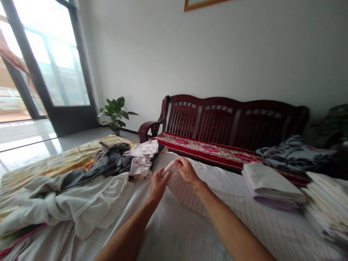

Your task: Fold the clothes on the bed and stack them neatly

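Note:
Out in front of me, both hands are close together on a thin whitish cloth with pink stripes point(187, 192). My left hand point(157, 184) is closed on its edge, thumb on top. My right hand point(187, 171) pinches the same edge slightly farther right and higher. From my fingers the cloth drops toward the white-covered surface; where its lower part ends against the striped cover is hard to make out. Just left of my hands lies a crumpled pale pink garment with small prints point(144, 154), beside a dark grey garment point(111, 163).
A rumpled whitish garment point(62, 199) spreads over the left side, on a yellow patterned cloth point(16, 181). Folded white and lilac fabric point(272, 185) and a blurred folded stack point(331, 203) sit at right. Behind stand a dark red wooden bench point(214, 112) and a potted plant point(115, 112).

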`<move>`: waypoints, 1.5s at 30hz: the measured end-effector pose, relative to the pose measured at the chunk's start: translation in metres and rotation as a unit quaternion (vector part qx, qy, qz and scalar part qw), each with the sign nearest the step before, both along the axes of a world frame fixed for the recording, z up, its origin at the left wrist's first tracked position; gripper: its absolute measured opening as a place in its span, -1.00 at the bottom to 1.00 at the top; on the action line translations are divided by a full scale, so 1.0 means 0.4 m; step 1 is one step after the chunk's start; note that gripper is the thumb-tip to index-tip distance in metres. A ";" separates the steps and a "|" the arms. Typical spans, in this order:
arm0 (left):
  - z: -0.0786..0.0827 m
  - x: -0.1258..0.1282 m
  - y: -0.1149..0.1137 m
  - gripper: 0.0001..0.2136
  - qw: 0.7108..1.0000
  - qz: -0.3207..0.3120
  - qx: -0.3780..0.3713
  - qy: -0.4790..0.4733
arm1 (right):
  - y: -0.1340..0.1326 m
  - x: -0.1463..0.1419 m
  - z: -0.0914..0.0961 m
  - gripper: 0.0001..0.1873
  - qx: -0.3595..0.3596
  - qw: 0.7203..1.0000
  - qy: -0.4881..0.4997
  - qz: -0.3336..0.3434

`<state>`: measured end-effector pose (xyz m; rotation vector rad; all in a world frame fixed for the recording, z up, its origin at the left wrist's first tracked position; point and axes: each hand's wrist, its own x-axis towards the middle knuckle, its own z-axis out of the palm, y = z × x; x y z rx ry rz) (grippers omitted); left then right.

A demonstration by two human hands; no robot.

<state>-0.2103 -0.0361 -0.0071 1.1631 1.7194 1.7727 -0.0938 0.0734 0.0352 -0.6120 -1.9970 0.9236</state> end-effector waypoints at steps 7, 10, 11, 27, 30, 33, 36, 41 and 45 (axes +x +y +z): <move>0.005 -0.030 -0.013 -0.78 0.953 0.120 -0.198 0.197 | -0.047 0.103 -0.053 -0.51 0.193 0.963 -0.183 -0.048; 0.014 -0.032 -0.019 -0.73 0.911 0.119 -0.290 0.268 | -0.091 0.139 -0.096 -0.40 0.232 0.919 -0.319 -0.001; 0.014 -0.033 -0.021 -0.73 0.900 0.114 -0.309 0.286 | -0.103 0.146 -0.109 -0.38 0.228 0.907 -0.354 0.008; -0.039 0.034 0.013 -0.59 0.807 -0.122 -0.155 0.556 | -0.103 0.228 -0.148 -0.36 0.174 0.916 -0.357 -0.046; -0.065 0.021 0.015 -0.53 0.786 -0.119 -0.179 0.580 | -0.095 0.356 -0.176 -0.34 0.187 0.899 -0.384 -0.099; -0.066 0.013 0.015 -0.52 0.778 -0.126 -0.190 0.585 | -0.082 0.496 -0.204 -0.35 0.202 0.880 -0.403 -0.150; -0.043 0.026 0.016 -0.54 0.773 -0.123 -0.204 0.588 | -0.078 0.597 -0.208 -0.35 0.188 0.870 -0.415 -0.188; -0.011 0.090 0.009 -0.67 0.795 -0.177 -0.118 0.568 | -0.137 0.666 -0.145 -0.51 0.181 0.900 -0.348 -0.190; -0.019 0.138 -0.016 -0.78 0.825 -0.283 -0.015 0.489 | -0.224 0.697 -0.089 -0.85 0.169 0.914 -0.329 -0.166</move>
